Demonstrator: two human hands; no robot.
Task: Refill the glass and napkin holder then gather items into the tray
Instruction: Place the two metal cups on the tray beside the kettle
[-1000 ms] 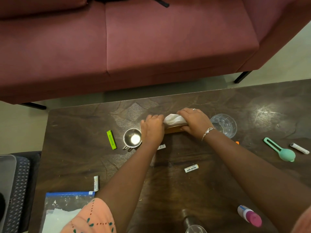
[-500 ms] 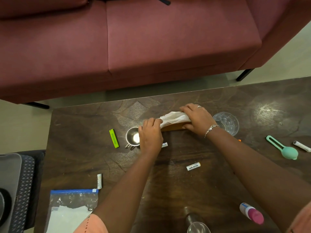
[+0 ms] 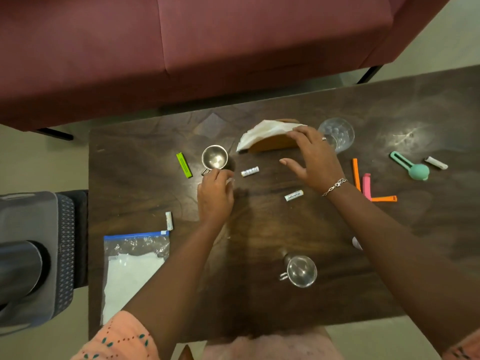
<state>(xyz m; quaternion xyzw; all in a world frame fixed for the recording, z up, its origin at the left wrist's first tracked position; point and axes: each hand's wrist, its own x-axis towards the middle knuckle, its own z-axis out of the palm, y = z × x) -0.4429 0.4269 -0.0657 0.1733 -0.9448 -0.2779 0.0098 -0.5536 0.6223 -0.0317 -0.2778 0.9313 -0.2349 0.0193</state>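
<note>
White napkins (image 3: 262, 132) touch the spread right hand (image 3: 311, 157); left hand (image 3: 214, 196) curls beside cup (image 3: 215, 157).

Maroon sofa (image 3: 233, 48) behind dark wooden table (image 3: 145, 157), pale floor (image 3: 39, 157).

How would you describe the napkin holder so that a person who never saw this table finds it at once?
Start at the dark wooden table before the red sofa. Near its far edge, between a small metal cup and a clear glass, stands the napkin holder. It is the only orange-brown arched piece, with white napkins rising from its top.
</note>
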